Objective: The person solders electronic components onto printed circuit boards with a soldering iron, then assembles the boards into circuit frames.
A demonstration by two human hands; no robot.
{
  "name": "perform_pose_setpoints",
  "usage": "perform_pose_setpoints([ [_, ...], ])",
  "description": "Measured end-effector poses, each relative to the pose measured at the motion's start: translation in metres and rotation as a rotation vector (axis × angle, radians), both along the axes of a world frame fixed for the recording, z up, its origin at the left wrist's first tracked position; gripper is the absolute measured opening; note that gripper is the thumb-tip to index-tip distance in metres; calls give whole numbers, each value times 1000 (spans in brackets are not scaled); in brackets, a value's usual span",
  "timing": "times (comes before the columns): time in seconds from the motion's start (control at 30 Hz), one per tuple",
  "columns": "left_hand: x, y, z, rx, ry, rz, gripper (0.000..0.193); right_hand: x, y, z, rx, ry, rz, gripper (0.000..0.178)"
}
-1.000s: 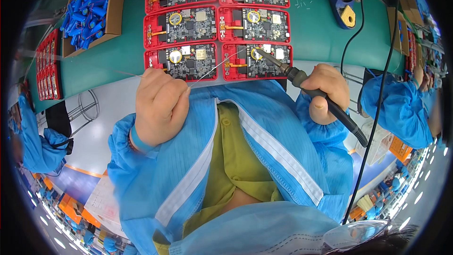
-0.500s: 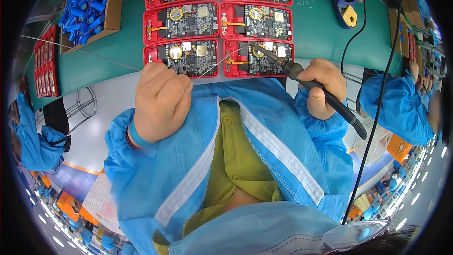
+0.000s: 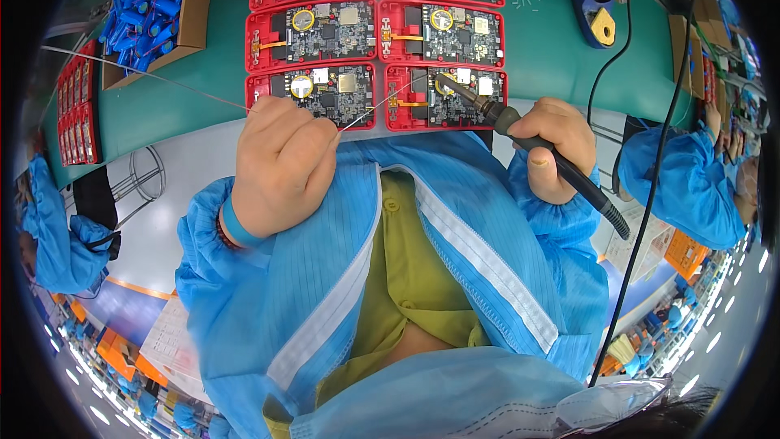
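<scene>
My left hand is closed on a thin solder wire, which runs from its fingers up to the front-right open red case. In my right hand is a soldering iron with a dark handle, its tip angled toward the left. Both the tip and the wire's end are at the yellow-rimmed coin cell on that case's circuit board; whether they touch cannot be made out. Beside it, nearest my left hand, lies another red case with a similar board.
Further red cases stand in two columns on the green mat. A cardboard box of blue wrapped cells is at far left. A blue and yellow iron stand sits at far right; black cables hang nearby. Co-workers' blue sleeves flank me.
My left hand has shifted slightly right, carrying the solder wire with it. My right hand and the iron have barely moved.
</scene>
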State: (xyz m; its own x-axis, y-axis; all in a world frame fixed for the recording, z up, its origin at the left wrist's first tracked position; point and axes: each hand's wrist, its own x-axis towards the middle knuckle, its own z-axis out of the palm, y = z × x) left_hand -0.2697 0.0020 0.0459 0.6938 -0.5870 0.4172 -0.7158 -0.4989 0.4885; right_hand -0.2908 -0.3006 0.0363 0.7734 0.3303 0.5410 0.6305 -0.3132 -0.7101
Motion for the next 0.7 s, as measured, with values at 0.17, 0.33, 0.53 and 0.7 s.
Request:
perform_pose_setpoints([
  [0.17, 0, 1, 1, -1, 14, -20, 21, 0, 1, 0, 25, -43, -20, 31],
  [0.33, 2, -1, 1, -1, 12, -15, 21, 1, 1, 0, 18, -36, 13, 31],
  [0.53, 6, -4, 0, -18, 2, -31, 19, 1, 1, 0, 13, -54, 25, 31],
  [0.7, 9, -3, 5, 4, 72, -13, 16, 0, -4, 2, 84, -23, -14, 34],
])
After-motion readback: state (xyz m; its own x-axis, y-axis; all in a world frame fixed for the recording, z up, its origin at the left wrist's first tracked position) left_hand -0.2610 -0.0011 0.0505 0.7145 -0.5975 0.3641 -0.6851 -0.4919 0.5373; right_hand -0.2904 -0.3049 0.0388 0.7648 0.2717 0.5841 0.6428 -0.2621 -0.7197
